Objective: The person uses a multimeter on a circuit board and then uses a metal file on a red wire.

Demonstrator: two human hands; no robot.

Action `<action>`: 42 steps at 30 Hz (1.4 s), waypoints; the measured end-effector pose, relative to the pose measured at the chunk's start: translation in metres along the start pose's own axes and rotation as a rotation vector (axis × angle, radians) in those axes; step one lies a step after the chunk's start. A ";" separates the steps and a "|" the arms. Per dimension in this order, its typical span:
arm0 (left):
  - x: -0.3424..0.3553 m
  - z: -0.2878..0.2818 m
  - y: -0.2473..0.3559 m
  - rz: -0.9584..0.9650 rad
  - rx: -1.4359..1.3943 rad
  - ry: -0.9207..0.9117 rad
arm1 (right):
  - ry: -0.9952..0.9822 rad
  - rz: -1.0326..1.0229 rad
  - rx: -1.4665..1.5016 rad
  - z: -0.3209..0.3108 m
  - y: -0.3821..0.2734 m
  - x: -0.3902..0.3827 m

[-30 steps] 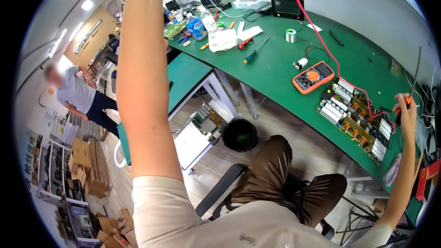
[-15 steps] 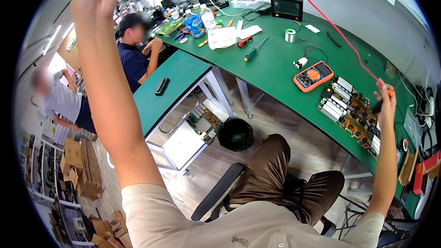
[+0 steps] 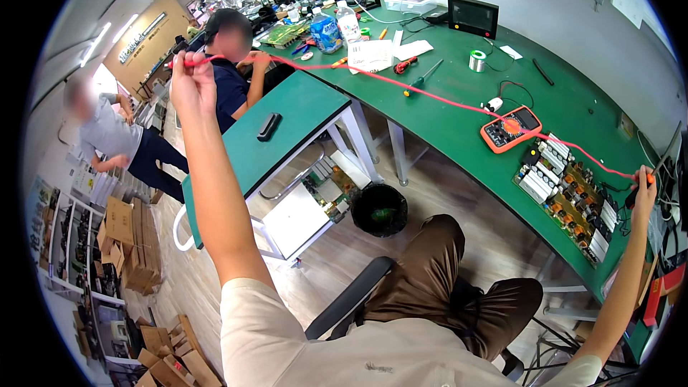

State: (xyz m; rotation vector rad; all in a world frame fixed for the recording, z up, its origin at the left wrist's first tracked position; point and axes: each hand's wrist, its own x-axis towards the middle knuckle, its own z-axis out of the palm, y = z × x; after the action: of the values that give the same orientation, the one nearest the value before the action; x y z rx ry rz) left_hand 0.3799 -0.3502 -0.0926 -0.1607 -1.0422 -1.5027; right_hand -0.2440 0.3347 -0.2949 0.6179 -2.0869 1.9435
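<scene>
A long red wire (image 3: 430, 95) stretches across the bench between my two hands, sagging slightly. My left hand (image 3: 193, 89) is raised far to the left, its fingers closed on one end. On the right, my right hand (image 3: 643, 197) grips the wire's other end, along with an orange-and-black tool whose kind I cannot make out. Beside that hand a large circuit board (image 3: 562, 204) with silver heat sinks lies on the green bench (image 3: 448, 132). The wire passes over an orange multimeter (image 3: 500, 136) left of the board.
A green-handled screwdriver (image 3: 414, 87), a solder spool (image 3: 477, 61) and a small dark monitor (image 3: 473, 17) are on the bench. A lower side table (image 3: 304, 104) holds a black object (image 3: 269, 127). Below stands a black-lined bin (image 3: 380, 210). A seated person (image 3: 231, 86) is near my left arm.
My left hand has come down into fuller view with the red wire, which now hangs lower across the bench. The view has shifted, and the bench sits farther right.
</scene>
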 end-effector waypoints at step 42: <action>-0.033 0.000 -0.056 0.001 0.216 0.347 | -0.165 0.387 0.210 -0.050 0.061 0.016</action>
State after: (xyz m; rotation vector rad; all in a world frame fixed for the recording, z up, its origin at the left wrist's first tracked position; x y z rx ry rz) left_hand 0.3401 -0.3342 -0.1415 0.2443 -0.9130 -1.3470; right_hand -0.2914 0.3833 -0.3369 0.4506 -2.2541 2.4211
